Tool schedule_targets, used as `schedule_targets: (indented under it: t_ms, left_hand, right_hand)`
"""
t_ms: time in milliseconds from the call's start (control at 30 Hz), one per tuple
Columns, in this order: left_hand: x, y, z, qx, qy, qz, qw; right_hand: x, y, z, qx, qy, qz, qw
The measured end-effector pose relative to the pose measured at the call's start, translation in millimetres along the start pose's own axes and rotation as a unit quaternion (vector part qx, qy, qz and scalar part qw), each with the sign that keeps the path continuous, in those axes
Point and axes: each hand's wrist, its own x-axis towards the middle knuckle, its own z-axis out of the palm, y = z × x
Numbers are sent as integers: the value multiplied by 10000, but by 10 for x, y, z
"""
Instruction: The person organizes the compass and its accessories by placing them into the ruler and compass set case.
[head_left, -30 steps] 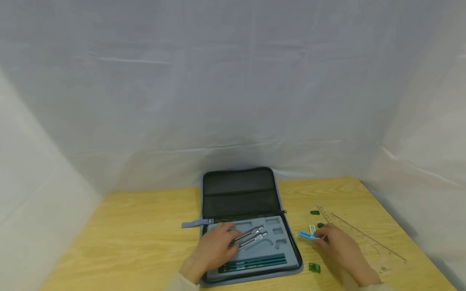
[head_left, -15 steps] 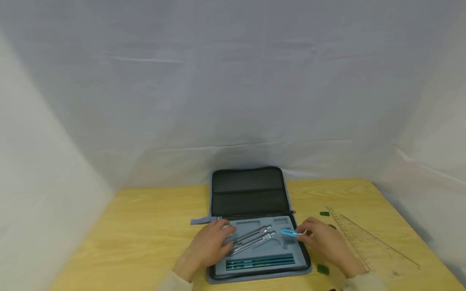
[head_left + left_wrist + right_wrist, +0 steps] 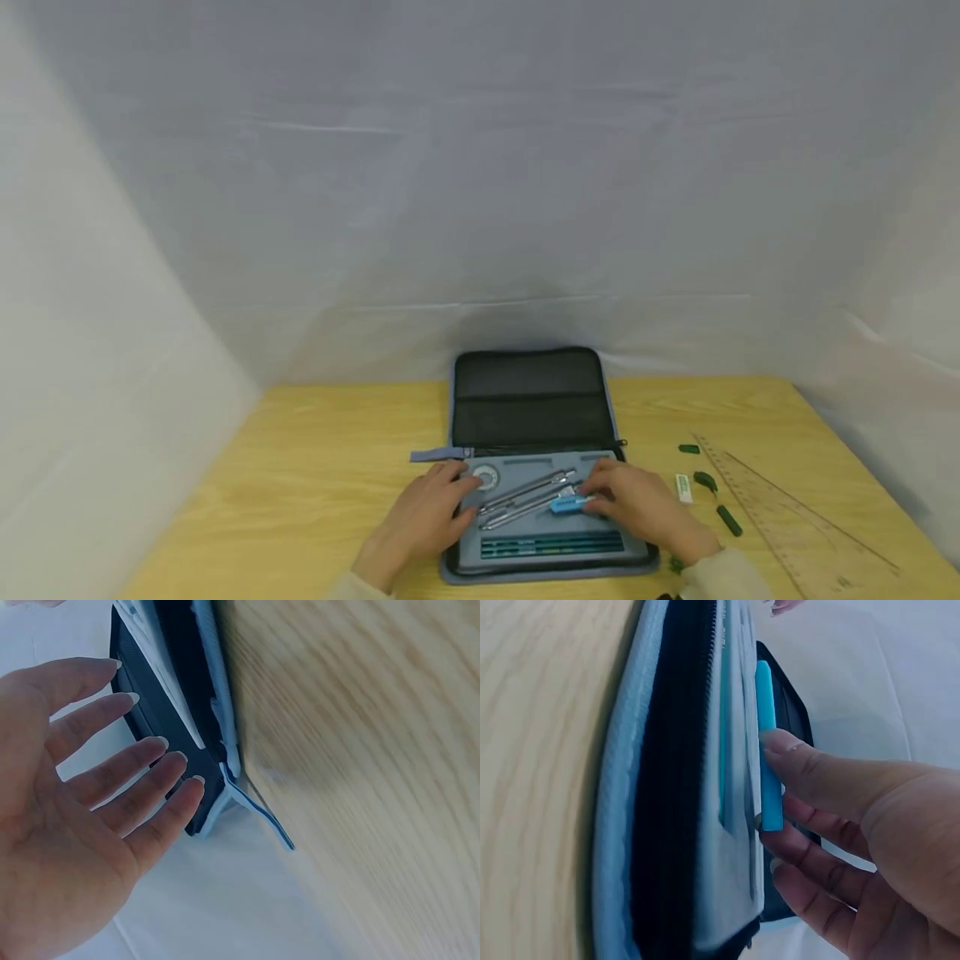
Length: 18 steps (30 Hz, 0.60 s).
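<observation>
Smooth plastic-looking stick [image 3: 771, 787], shiny metal compasses [image 3: 528, 490]

Case [image 3: 532, 423] is black with blue trim, tray [image 3: 525, 476] grey-blue. Slim bar [image 3: 567, 504] is bright blue, pencils [image 3: 551, 545] green, table [image 3: 337, 475] yellow woodgrain.

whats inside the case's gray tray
Two silver tools, green pencils and a round white piece. The left hand and the right hand with its blue stick cover parts; what's underneath can't be seen.
</observation>
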Motion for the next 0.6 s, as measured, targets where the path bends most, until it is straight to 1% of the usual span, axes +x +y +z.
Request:
schedule_targets:
  t_ms: [167,367,500,600]
  left_hand:
    - [-37,-23,-13,3,-70,-157,9999]
    - [-94,-49,-20,92,-51,-265,9996]
    - [-118,-54,0,95,-54,-356,9993]
    - [-125,-47,8,103,-80,-406,9991]
  right_hand:
    - [54,-7,38,146,-209,-198,9995]
    - [117,-24,71,400,-391,-480,9973]
    - [135,-27,74,551,-455,-525,9961]
    - [144,-27,79,577,-494,-466,9960]
